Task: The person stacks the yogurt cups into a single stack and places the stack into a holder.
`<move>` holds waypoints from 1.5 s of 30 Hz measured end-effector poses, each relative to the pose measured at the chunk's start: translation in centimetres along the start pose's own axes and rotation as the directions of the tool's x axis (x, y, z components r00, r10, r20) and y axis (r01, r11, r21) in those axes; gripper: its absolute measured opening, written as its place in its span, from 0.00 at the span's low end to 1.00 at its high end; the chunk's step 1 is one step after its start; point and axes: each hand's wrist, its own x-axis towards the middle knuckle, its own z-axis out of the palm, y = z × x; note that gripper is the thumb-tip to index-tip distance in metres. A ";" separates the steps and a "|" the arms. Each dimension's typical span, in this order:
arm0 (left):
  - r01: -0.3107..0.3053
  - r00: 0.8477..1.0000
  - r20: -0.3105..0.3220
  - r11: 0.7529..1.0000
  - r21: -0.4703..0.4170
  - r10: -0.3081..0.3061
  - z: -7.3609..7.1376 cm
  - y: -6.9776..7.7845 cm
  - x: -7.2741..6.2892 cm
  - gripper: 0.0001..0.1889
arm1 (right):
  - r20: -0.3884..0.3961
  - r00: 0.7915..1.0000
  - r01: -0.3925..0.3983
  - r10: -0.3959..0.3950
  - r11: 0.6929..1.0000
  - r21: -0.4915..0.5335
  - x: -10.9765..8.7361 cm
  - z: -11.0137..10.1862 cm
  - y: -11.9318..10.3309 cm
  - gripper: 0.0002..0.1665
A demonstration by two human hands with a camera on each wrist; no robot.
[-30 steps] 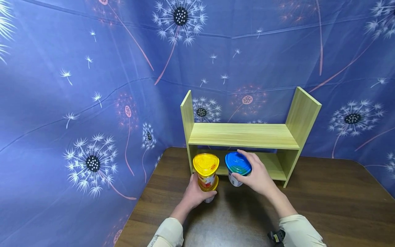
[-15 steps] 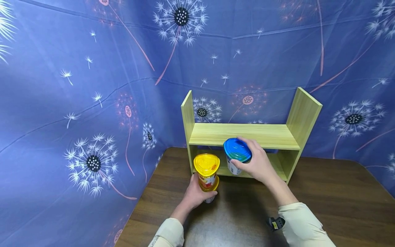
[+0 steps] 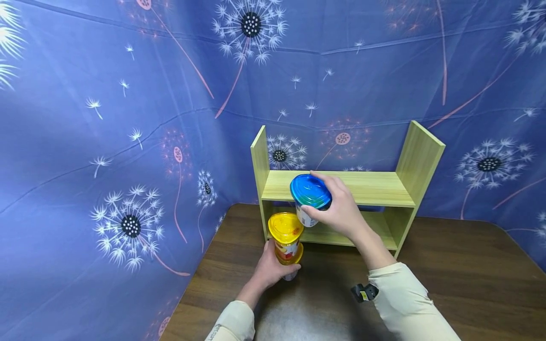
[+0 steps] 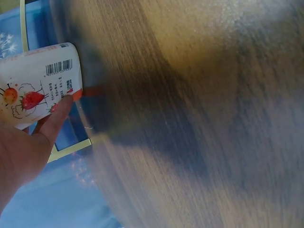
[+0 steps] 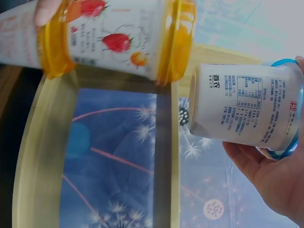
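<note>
Two plastic cups with yellow lids stand stacked at the table's middle, near the shelf. The upper yellow-lidded cup rests on the lid of the lower yellow-lidded cup. My left hand grips the stack from the near left side, fingers and thumb around it where the cups meet. A strawberry-printed white wall shows beside that hand in the left wrist view. My right hand holds a blue-lidded cup in the air, just above and right of the yellow lid. Its white printed side and base show in the right wrist view.
Behind the cups stands a light wooden two-tier shelf with upright side panels. It sits on the dark wooden table. A blue cloth with dandelion print hangs at the back and left. A black strap device is on the right wrist.
My right hand has lifted the blue-lidded cup off the table and carried it up, then left toward the stack. The left hand and the yellow-lidded cups have stayed in place.
</note>
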 end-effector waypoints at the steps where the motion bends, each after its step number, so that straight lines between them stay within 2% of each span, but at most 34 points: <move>1: -0.001 1.000 0.001 1.000 -0.003 0.001 0.0 0.0 0.0 0.52 | 0.002 1.000 0.003 -0.003 1.000 0.004 0.2 0.1 -0.2 0.47; 15: -0.022 1.000 0.003 1.000 -0.020 0.022 0.1 -0.4 0.1 0.51 | 0.028 0.999 0.038 -0.040 0.998 0.048 1.5 1.8 -1.9 0.47; 23: 0.018 1.000 0.009 1.000 -0.026 -0.018 0.1 -0.3 0.0 0.52 | 0.061 0.998 0.026 -0.029 0.998 0.053 1.5 2.8 -2.3 0.47; 30: 0.013 1.000 0.007 0.999 -0.030 -0.013 0.1 -0.3 0.1 0.52 | 0.083 0.996 0.039 -0.043 0.998 0.054 1.4 3.6 -2.2 0.48; 38: 0.018 1.000 0.007 0.999 -0.031 -0.018 0.1 -0.1 0.1 0.53 | 0.144 0.989 -0.055 0.042 0.995 0.085 1.2 3.9 -2.2 0.48; 45: 0.038 0.999 -0.002 0.999 -0.008 -0.038 0.1 -0.3 0.0 0.53 | 0.151 0.984 -0.115 0.097 0.987 0.114 1.1 4.0 -2.0 0.51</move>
